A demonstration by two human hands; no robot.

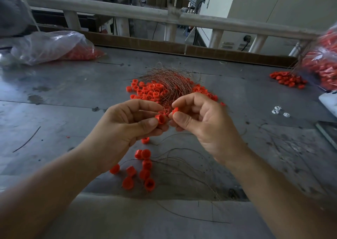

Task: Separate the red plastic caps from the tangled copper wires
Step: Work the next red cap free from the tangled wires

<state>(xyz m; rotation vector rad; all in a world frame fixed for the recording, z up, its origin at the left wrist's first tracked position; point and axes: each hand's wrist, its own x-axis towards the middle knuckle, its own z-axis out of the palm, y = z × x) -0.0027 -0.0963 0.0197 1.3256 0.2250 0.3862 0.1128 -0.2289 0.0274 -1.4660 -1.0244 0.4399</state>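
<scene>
Small red caps [145, 91] amid copper wires [169, 78]

two bare forearms [54, 184] lead to the left hand [127, 123] and right hand [200, 120], both bare, with short, plain fingernails.

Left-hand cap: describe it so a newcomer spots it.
On the grey metal table, find the tangled copper wires at centre. Nearer the camera, the left hand pinches a red cap. It sits lower-left of the other cap in the right hand.
</scene>
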